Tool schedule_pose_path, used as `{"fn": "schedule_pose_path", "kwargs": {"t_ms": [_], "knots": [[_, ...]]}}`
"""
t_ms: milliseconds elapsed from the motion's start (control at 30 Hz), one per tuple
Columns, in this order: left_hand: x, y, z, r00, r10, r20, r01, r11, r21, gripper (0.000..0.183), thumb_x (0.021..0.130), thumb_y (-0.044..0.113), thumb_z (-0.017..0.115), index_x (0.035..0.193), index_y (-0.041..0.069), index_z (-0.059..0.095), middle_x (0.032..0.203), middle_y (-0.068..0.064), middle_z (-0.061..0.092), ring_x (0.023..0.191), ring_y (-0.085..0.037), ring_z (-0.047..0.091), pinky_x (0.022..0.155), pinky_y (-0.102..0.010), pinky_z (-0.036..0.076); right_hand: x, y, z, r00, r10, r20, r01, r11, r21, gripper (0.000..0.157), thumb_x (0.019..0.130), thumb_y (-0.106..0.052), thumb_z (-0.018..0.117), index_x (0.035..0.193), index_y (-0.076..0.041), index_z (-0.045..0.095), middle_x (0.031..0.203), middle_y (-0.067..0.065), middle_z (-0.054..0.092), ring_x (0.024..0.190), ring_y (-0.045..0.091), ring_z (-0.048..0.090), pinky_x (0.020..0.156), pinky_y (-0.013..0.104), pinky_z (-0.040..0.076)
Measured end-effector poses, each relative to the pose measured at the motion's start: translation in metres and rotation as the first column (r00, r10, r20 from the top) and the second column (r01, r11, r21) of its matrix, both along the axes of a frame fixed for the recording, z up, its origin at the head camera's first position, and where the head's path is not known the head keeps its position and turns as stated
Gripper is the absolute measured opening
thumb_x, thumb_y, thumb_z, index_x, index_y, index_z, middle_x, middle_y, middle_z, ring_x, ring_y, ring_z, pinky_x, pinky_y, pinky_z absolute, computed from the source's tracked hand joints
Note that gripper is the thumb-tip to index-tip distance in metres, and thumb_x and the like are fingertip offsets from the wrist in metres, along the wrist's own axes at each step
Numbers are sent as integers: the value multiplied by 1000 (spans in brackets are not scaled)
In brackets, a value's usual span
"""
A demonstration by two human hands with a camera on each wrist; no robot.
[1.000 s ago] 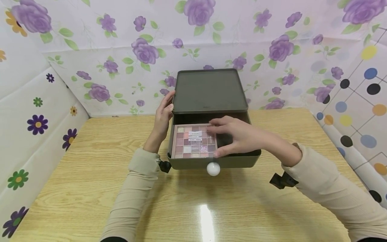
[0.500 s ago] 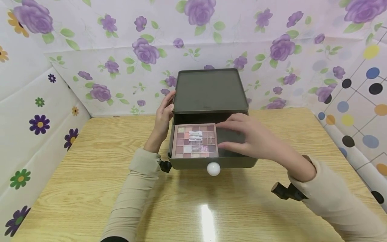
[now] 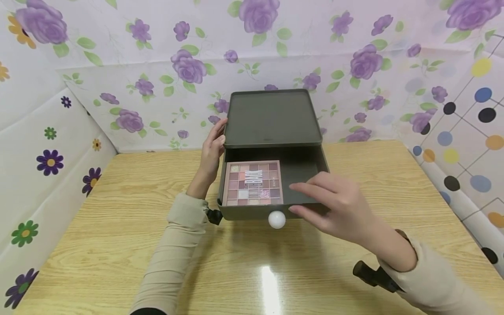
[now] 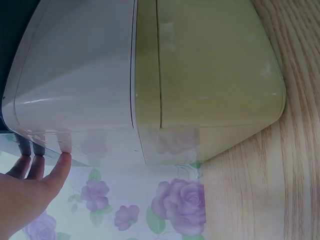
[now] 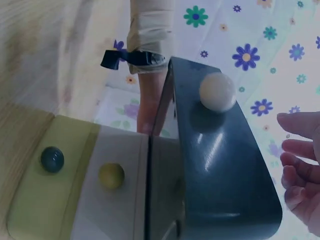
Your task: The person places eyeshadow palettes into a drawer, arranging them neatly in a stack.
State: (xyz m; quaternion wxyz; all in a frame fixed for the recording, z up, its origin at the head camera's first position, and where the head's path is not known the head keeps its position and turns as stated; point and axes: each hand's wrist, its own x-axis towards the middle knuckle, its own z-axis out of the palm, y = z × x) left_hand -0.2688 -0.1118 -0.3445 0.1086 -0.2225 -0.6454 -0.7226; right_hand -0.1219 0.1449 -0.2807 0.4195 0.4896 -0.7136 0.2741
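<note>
A small drawer chest with a dark grey-green top [image 3: 275, 118] stands on the table, its top drawer [image 3: 305, 173] pulled out. Inside, at the left of that drawer, lies an eyeshadow palette [image 3: 253, 183] with many coloured pans under a clear lid. A round white knob [image 3: 277, 219] sits on the drawer front. My left hand [image 3: 210, 157] braces the chest's left side, fingertips touching the white wall [image 4: 75, 80] in the left wrist view. My right hand [image 3: 338, 208] hovers over the drawer's front right corner, thumb and fingers apart, holding nothing.
Below the open drawer, the right wrist view shows a white drawer with a yellow knob [image 5: 111, 176] and a yellow-green drawer with a dark knob [image 5: 52, 159]. The wooden table [image 3: 118, 245] is bounded by flower-patterned cloth [image 3: 149, 87] behind and at the left.
My right hand has let go of the palette's right edge and moved right and toward me. The palette stays in the drawer. The left hand holds its place.
</note>
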Motion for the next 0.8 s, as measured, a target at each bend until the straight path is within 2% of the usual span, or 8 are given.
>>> {"fn": "schedule_pose_path", "kwargs": {"t_ms": [167,300,600,800], "knots": [[0,0,1,1000,-5,3,5,1000,-1,59,85,22,40,140,2,34,141,-13,36,115,-15,42,78,-26,34,5,-5,-8,994,31,-109,-32,999,-11,27,87,-23,59,79,1,69,65,1,56,49,9,47,44,15,36],[1,-1,1,1000,-13,3,13,1000,3,58,85,21,39,140,2,33,141,-13,35,116,-16,42,81,-27,34,7,-8,-15,983,23,-182,-24,1000,-2,27,86,-23,60,76,0,69,62,0,57,47,10,47,44,17,40],[1,0,1,1000,-11,0,11,1000,9,60,84,24,41,140,3,34,141,-13,35,116,-16,42,81,-28,35,8,-13,-30,951,31,-307,-17,999,48,25,88,-20,58,78,1,68,59,-1,58,44,7,44,43,18,41],[0,-1,0,1000,-15,1,15,1000,12,59,85,23,41,140,3,34,141,-13,35,118,-18,41,85,-29,35,7,-16,-40,941,24,-338,15,994,112,24,89,-19,55,86,1,67,61,-1,58,45,7,47,44,18,42]]}}
